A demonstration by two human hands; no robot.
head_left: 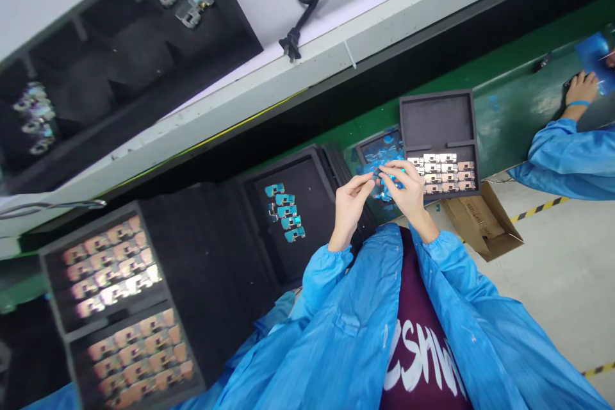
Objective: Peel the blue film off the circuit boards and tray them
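My left hand (352, 206) and my right hand (406, 189) meet in front of me, thumbs and forefingers closed in a pinch. Between their fingertips is a small dark bluish part (376, 174), mostly covered by the fingers. Under and behind the hands, scraps of blue film (384, 157) lie in a dark tray. Just right of my right hand stands a black foam tray (437, 120) with rows of small metal plates (448, 168). To the left of my left hand, another black tray (314, 195) bears several blue-covered plates (287, 211).
A larger black tray (166, 314) at the left holds rows of coppery plates (120, 256). On the white shelf above are a black divided box (139, 32) and a power cord (312, 6). A cardboard box (480, 221) sits at right, near another person's hand (582, 88).
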